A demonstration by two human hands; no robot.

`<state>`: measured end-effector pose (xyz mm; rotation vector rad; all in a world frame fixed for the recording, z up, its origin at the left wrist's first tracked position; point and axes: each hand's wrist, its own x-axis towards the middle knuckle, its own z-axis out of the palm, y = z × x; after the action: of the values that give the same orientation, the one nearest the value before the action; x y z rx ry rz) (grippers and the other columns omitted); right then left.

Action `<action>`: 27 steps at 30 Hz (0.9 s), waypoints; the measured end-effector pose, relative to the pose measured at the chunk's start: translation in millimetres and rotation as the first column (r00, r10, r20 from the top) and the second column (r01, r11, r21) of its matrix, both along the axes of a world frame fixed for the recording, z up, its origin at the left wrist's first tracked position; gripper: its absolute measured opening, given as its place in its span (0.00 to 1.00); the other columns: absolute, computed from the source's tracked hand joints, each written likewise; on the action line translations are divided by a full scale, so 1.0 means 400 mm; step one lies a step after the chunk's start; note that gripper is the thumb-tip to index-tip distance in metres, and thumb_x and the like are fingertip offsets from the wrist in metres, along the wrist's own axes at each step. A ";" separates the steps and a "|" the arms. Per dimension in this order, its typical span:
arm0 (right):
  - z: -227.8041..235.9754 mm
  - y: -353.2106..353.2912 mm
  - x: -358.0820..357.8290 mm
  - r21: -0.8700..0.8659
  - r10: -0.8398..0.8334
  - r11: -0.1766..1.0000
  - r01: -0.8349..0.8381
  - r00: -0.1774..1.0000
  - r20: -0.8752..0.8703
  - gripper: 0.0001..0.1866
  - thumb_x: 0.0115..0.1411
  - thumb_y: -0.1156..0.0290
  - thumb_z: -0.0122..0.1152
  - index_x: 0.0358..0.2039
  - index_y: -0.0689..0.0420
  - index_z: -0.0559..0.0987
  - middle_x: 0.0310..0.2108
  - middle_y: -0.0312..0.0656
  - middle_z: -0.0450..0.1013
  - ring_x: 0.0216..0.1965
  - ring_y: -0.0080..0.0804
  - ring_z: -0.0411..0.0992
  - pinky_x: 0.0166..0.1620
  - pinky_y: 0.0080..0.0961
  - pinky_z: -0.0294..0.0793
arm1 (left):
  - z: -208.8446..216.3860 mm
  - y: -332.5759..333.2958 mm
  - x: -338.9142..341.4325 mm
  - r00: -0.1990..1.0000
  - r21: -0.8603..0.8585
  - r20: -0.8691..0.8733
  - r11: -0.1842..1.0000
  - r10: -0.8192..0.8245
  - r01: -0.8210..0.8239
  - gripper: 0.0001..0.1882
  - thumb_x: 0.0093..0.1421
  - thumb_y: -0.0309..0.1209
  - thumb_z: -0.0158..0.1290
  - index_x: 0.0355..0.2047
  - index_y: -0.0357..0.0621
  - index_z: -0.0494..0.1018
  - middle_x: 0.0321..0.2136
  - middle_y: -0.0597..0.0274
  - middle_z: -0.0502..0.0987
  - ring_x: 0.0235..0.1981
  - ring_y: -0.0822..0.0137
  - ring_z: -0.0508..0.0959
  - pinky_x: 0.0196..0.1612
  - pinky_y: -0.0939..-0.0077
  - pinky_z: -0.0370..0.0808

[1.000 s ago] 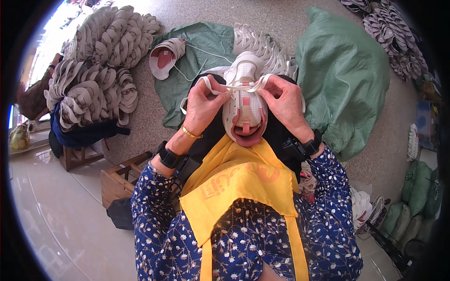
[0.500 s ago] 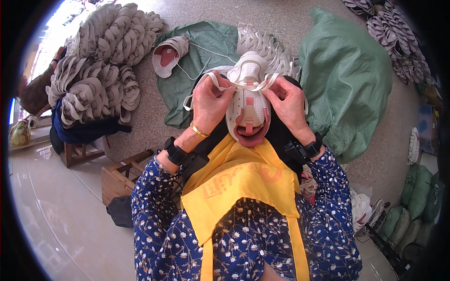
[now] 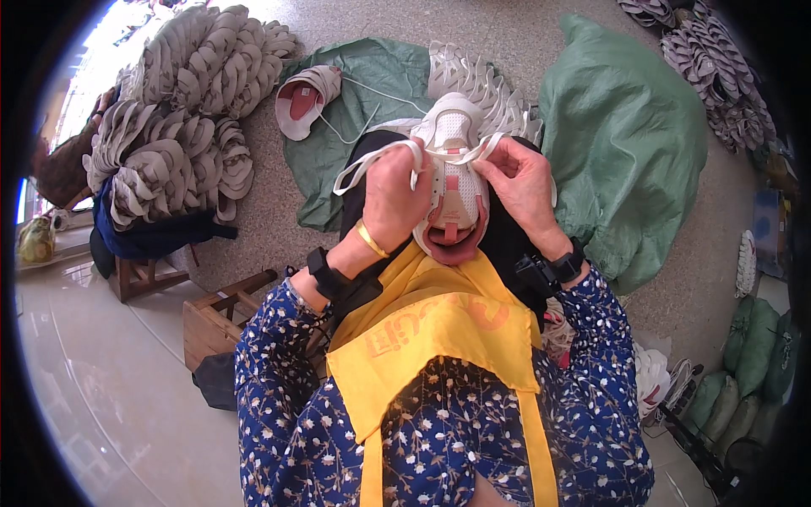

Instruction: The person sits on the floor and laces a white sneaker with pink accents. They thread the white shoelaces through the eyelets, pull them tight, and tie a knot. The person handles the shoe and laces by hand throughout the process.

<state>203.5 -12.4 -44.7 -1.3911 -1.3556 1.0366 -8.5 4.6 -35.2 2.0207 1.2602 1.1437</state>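
Observation:
A white shoe upper [image 3: 450,182] with pink trim lies over my lap, its pink collar toward me. A flat white shoelace [image 3: 376,158] crosses its front part, with a loose stretch hanging out to the left. My left hand [image 3: 395,196] is closed on the lace at the upper's left edge, the back of the hand hiding part of the fingertips. On the other side my right hand [image 3: 517,182] pinches the lace between thumb and forefinger, close to the upper's right edge.
Beyond my lap a green sheet [image 3: 363,68] carries another upper [image 3: 306,101] with trailing lace and a row of white uppers [image 3: 460,72]. A bulging green sack [image 3: 621,152] stands right. Stacked uppers [image 3: 182,160] and a wooden stool [image 3: 221,325] are left.
My left hand has shifted right and turned, coming closer to the upper's edge, and the left lace stretch now hangs out farther. My right hand stays nearly in place on the lace.

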 end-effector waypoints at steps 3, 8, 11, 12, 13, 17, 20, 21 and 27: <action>-0.001 -0.002 -0.002 -0.002 -0.005 1.000 0.005 1.000 -0.001 0.07 0.59 0.78 0.71 0.37 0.62 0.82 0.30 0.35 0.82 0.32 0.16 0.79 0.38 0.18 0.79 | -0.012 0.001 0.006 0.999 0.089 -0.039 0.996 -0.010 0.014 0.07 0.55 0.19 0.59 0.30 0.38 0.70 0.26 0.53 0.77 0.28 0.49 0.79 0.32 0.64 0.75; -0.002 0.000 0.000 -0.008 -0.031 1.000 0.031 0.996 -0.085 0.08 0.58 0.77 0.72 0.36 0.62 0.80 0.30 0.36 0.82 0.32 0.17 0.79 0.37 0.18 0.79 | 0.005 0.018 0.003 0.999 -0.245 -0.027 0.969 0.033 -0.039 0.08 0.55 0.22 0.60 0.32 0.38 0.71 0.26 0.58 0.79 0.26 0.63 0.81 0.32 0.70 0.76; 0.025 -0.007 0.006 0.019 -0.095 0.995 0.094 0.984 0.150 0.10 0.57 0.75 0.74 0.33 0.62 0.78 0.25 0.35 0.79 0.27 0.20 0.78 0.34 0.20 0.79 | 0.007 0.017 -0.005 0.991 -0.356 0.063 0.930 0.118 -0.088 0.10 0.56 0.26 0.63 0.32 0.37 0.71 0.25 0.62 0.80 0.26 0.73 0.80 0.34 0.76 0.78; 0.037 -0.014 0.006 0.031 -0.096 0.995 0.091 0.970 0.224 0.11 0.55 0.75 0.75 0.32 0.61 0.78 0.25 0.36 0.78 0.26 0.22 0.77 0.34 0.21 0.78 | 0.011 0.016 -0.009 0.988 -0.374 0.072 0.922 0.134 -0.098 0.10 0.57 0.26 0.63 0.32 0.37 0.71 0.25 0.62 0.80 0.26 0.73 0.79 0.34 0.76 0.79; 0.049 -0.025 0.005 0.044 -0.096 0.995 0.087 0.950 0.298 0.12 0.54 0.75 0.75 0.32 0.61 0.77 0.25 0.37 0.76 0.26 0.24 0.77 0.34 0.23 0.78 | 0.008 0.017 -0.020 0.993 -0.360 0.032 0.928 0.111 -0.092 0.11 0.57 0.28 0.64 0.32 0.36 0.72 0.24 0.62 0.79 0.23 0.74 0.77 0.31 0.75 0.77; 0.089 -0.045 -0.013 0.296 -0.043 0.951 -0.089 0.910 0.413 0.14 0.52 0.77 0.74 0.35 0.62 0.77 0.31 0.44 0.74 0.32 0.36 0.77 0.37 0.31 0.77 | 0.022 -0.023 -0.036 0.998 -0.314 -0.043 0.948 0.042 -0.054 0.14 0.52 0.27 0.65 0.33 0.36 0.71 0.23 0.57 0.74 0.25 0.58 0.76 0.30 0.66 0.74; 0.080 -0.045 -0.023 0.279 0.003 0.951 -0.133 0.906 0.424 0.13 0.53 0.79 0.69 0.40 0.63 0.78 0.37 0.49 0.73 0.38 0.46 0.77 0.41 0.36 0.77 | 0.038 -0.037 -0.028 0.996 -0.158 -0.054 0.986 -0.065 0.055 0.18 0.50 0.28 0.66 0.36 0.38 0.70 0.29 0.55 0.72 0.32 0.53 0.74 0.36 0.62 0.73; 0.078 -0.043 -0.023 0.274 0.002 0.951 -0.141 0.891 0.454 0.13 0.54 0.79 0.67 0.40 0.64 0.78 0.36 0.50 0.74 0.39 0.48 0.76 0.41 0.38 0.77 | 0.043 -0.035 -0.021 0.993 -0.098 -0.078 0.992 -0.090 0.082 0.20 0.49 0.28 0.66 0.38 0.38 0.69 0.31 0.53 0.71 0.35 0.51 0.73 0.38 0.60 0.73; 0.058 -0.033 -0.017 0.255 -0.027 0.959 -0.125 0.853 0.521 0.11 0.54 0.81 0.61 0.39 0.64 0.78 0.34 0.50 0.74 0.38 0.52 0.76 0.41 0.41 0.77 | 0.046 -0.037 0.008 0.967 -0.002 -0.246 0.998 -0.065 0.066 0.18 0.53 0.27 0.60 0.42 0.35 0.67 0.36 0.47 0.69 0.41 0.45 0.71 0.45 0.55 0.72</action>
<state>196.7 -25.8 -21.6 -1.4794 -1.8599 0.4712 -5.3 -10.2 -16.8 2.2456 1.2951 0.8873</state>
